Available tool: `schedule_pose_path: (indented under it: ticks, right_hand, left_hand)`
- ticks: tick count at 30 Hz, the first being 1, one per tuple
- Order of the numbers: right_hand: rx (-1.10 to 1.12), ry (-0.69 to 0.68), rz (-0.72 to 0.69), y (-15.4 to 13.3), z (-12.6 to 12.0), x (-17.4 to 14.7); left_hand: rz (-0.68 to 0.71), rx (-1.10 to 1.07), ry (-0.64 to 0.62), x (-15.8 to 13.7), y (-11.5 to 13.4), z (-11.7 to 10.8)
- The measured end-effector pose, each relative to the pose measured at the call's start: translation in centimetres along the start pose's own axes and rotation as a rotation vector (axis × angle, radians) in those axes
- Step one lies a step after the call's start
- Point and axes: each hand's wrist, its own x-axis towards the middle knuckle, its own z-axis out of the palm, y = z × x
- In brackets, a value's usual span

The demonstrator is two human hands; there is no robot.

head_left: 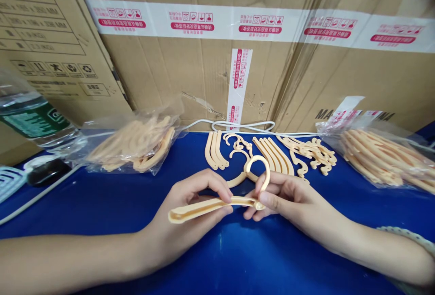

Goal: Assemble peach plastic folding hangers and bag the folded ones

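Note:
My left hand [193, 213] pinches a beige plastic hanger arm [200, 209], whose hollow side shows. At the arm's right end, my right hand [282, 195] grips a beige hanger hook [263, 163] between thumb and fingers. The arm's end and the hook's base meet at my right thumb; whether they are locked together I cannot tell. Just behind my hands lies another hanger piece [237, 180], partly covered by the right fingers. Farther back are loose hanger arms [214, 150], a second row of arms [273, 154] and a heap of hooks [309, 150].
Clear bags of beige parts lie at the left [136, 143] and right [384, 154]. A water bottle [34, 113] and a black object [47, 170] are far left. A white cable [238, 125] runs along the cardboard boxes [190, 68] behind the blue table [210, 263].

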Motion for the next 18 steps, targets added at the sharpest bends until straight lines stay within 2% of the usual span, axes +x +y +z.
schedule_pose_path:
  ticks: [7,12,18]
  right_hand:
    - [-0.063,0.026,0.006,-0.01,0.14,-0.09]
    - [-0.046,0.016,0.014,-0.11,0.27,0.00]
    - [-0.054,0.006,0.013,-0.10,0.25,-0.05]
  left_hand:
    - [-0.075,-0.010,-0.015,0.00,0.03,0.15]
    - [-0.179,-0.150,-0.033,0.06,0.25,0.41]
    - [-0.191,-0.192,-0.043,-0.09,0.43,0.37]
